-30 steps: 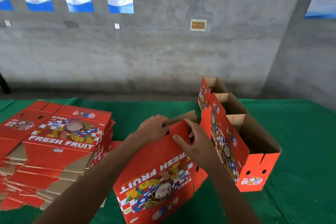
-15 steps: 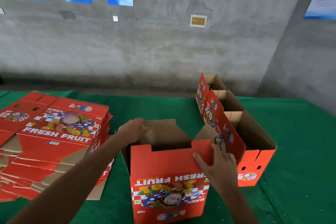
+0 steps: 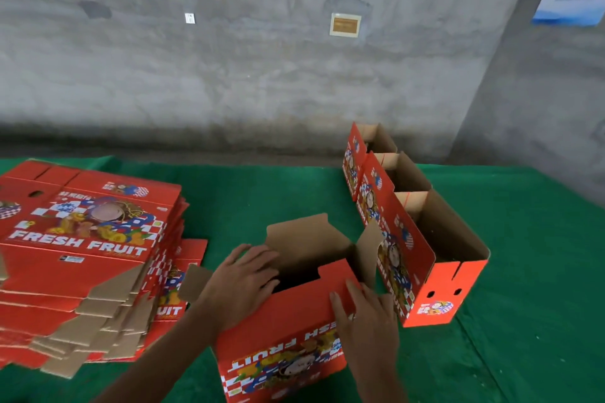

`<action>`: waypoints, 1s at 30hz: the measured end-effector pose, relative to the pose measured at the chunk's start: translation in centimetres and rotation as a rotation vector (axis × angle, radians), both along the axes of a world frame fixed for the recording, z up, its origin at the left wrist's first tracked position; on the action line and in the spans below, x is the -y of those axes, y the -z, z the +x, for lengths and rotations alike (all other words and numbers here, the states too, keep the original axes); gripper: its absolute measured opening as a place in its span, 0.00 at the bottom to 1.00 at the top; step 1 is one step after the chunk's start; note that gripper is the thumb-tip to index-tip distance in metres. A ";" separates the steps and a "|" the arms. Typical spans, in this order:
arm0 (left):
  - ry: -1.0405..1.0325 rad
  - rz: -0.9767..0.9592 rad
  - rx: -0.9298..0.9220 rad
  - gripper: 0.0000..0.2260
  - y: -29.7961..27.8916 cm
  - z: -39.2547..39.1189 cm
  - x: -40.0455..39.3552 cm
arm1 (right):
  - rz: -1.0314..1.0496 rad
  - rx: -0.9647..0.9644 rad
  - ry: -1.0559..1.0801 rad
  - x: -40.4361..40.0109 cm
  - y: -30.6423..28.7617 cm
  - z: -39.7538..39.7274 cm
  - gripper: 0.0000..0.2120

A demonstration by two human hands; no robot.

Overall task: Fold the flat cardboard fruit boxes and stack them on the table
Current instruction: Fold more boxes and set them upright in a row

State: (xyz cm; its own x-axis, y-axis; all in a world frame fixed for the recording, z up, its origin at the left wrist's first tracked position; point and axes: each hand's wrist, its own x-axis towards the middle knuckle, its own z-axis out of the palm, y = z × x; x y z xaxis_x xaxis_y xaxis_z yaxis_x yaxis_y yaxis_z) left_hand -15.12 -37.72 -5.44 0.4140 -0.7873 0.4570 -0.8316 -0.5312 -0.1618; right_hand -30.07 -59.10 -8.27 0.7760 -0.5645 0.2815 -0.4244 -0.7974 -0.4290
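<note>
A red "FRESH FRUIT" cardboard box (image 3: 284, 334) stands opened up in front of me on the green table (image 3: 530, 271), its print upside down and its brown flaps standing up. My left hand (image 3: 244, 281) lies flat on the box's left top flap, fingers spread. My right hand (image 3: 366, 317) presses on the front panel near its right corner, fingers straight. A thick pile of flat red boxes (image 3: 85, 239) lies at the left. Three folded boxes (image 3: 425, 255) stand in a row at the right, tops open.
A grey concrete wall (image 3: 262, 75) with posters runs behind the table. Green cloth shows between the pile and the folded row, and to the right of the row. The table's far edge lies close behind the row.
The box has gone from a tilted flat sleeve to an upright open box. My left hand has come down onto the left flap; my right hand has slid to the front right corner.
</note>
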 end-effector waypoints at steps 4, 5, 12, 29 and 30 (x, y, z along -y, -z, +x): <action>-0.131 0.073 -0.068 0.21 0.4 -0.9 0.3 | -0.356 -0.060 -0.189 0.4 1.5 -0.4 0.24; -0.176 0.089 -0.089 0.22 0.4 -1.2 0.5 | -0.428 0.072 -0.213 0.8 2.0 -0.4 0.22; -0.300 0.201 -0.316 0.39 1.2 -1.3 1.8 | 0.362 0.267 -0.023 2.2 1.2 0.8 0.45; -0.429 0.108 -0.296 0.29 1.5 -0.2 5.7 | 0.215 -0.035 -0.368 7.5 1.3 1.8 0.24; -0.451 0.111 -0.220 0.31 0.9 -0.7 5.7 | 0.235 -0.026 -0.346 7.5 1.2 1.9 0.24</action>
State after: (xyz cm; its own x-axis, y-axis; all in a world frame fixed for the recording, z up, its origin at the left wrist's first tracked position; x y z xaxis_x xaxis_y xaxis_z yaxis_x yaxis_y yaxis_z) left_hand -15.80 -43.46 -6.38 0.8006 -0.5469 0.2450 -0.5444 -0.8346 -0.0842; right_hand -28.17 -66.59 -9.45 0.9362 -0.3157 0.1543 -0.1614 -0.7765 -0.6092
